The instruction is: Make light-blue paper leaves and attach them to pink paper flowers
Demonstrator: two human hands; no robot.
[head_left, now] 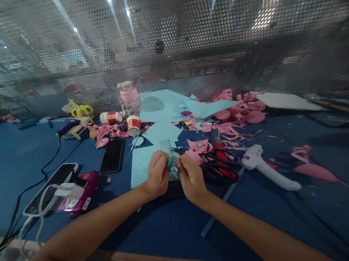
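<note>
A small teal piece, mostly hidden, was pinched between the fingertips of the left hand and right hand. Two phones were counted left of the fingers, one glue gun right.

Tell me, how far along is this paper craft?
Much cutting looks done: pink paper scraps litter the blue table. Now the left hand and right hand pinch a small teal piece. Large light-blue sheets remain mostly uncut.

table cover: dark blue | paper sheet: light blue | scraps: pink | glue gun: white
</note>
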